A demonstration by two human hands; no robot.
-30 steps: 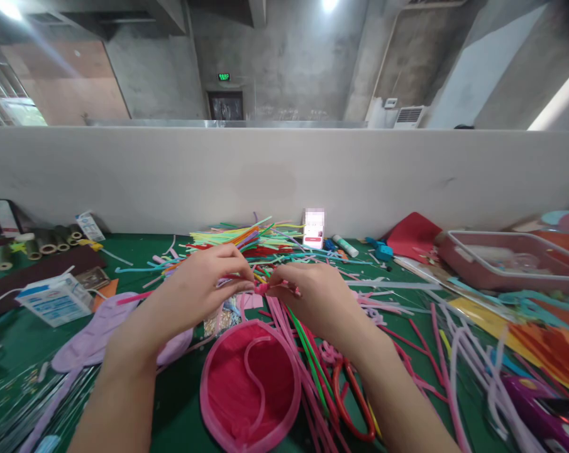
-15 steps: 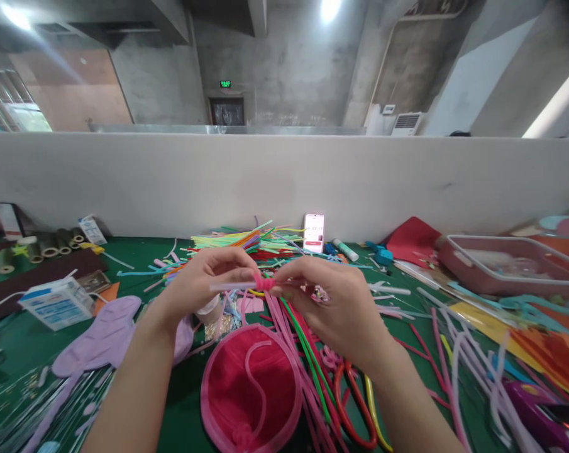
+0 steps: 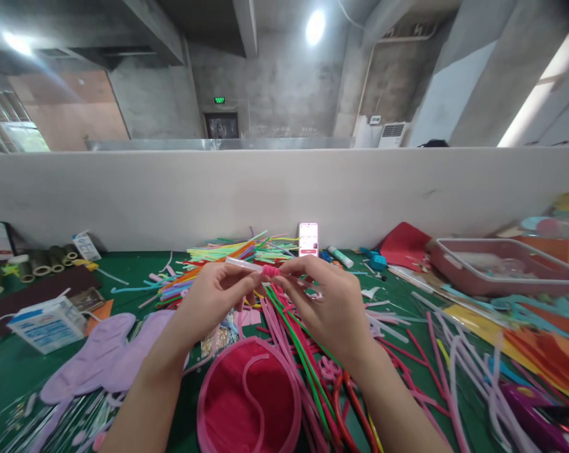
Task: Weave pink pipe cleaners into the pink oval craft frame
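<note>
My left hand (image 3: 213,299) is closed around a translucent whitish stick (image 3: 241,263) that points up and to the left. A bright pink pipe cleaner (image 3: 270,271) is wound in a tight coil around the stick's right end. The thumb and fingers of my right hand (image 3: 334,305) pinch at the coil's right side. Both hands are held above the table, close together. Below them lies a round red piece with a pink fuzzy rim (image 3: 200,402) and a curved pink strip (image 3: 254,399) across it.
Long pink and green pipe cleaners (image 3: 307,371) run beside the round piece. A multicoloured heap (image 3: 209,255) lies behind, near an upright phone (image 3: 308,239). Lilac wing-like shapes (image 3: 88,358) and a white-blue box (image 3: 48,324) are left; a pink bin (image 3: 501,286) stands right.
The stick has tilted, its left end now higher. My hands remain together at the coil, with the left fingers shifted along the stick. The whole view has swung slightly.
</note>
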